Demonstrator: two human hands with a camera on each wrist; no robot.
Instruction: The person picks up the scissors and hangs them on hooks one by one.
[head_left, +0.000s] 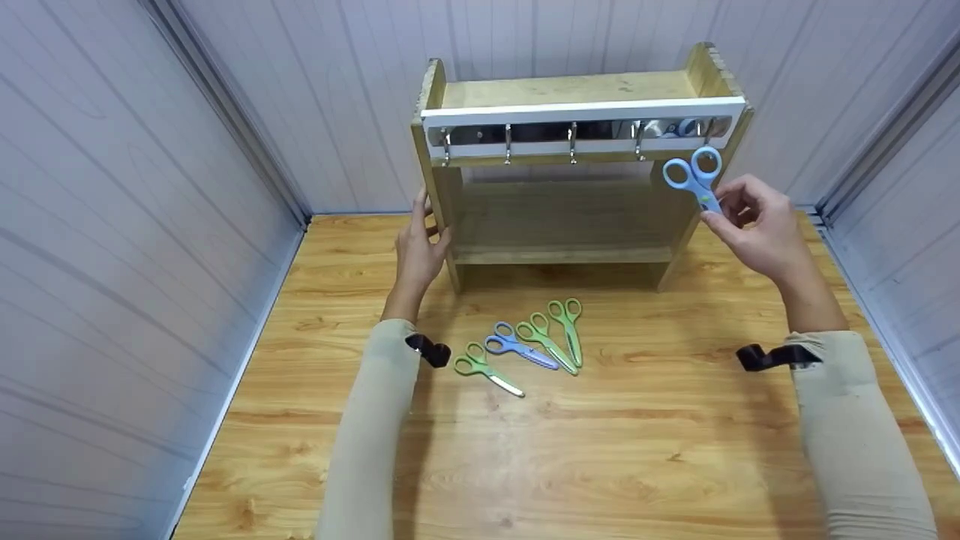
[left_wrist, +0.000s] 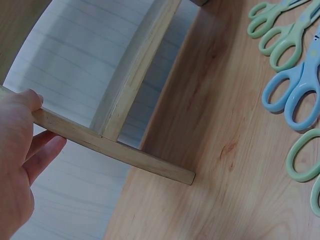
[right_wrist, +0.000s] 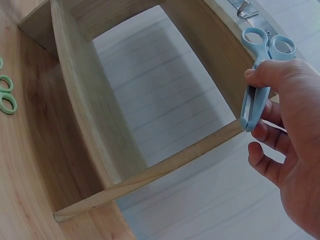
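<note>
My right hand (head_left: 761, 225) pinches a pair of blue scissors (head_left: 703, 186) by the blade end, with thumb and fingers. Its finger loops point up, overlapping the rightmost hook (head_left: 707, 131) of the rack in the head view. In the right wrist view the blades (right_wrist: 253, 107) point down and are closed together. My left hand (head_left: 420, 251) grips the left side panel (left_wrist: 125, 152) of a wooden shelf (head_left: 562, 88), thumb on one face and fingers on the other. A white hook rail (head_left: 540, 112) with several metal hooks runs across the shelf's front, under the top board.
On the wooden floor (head_left: 600, 457) before the shelf lie a green pair of scissors (head_left: 489, 371), a blue pair (head_left: 516, 346), and two more green pairs (head_left: 549, 344). White panelled walls (head_left: 187, 150) enclose the left, back and right sides.
</note>
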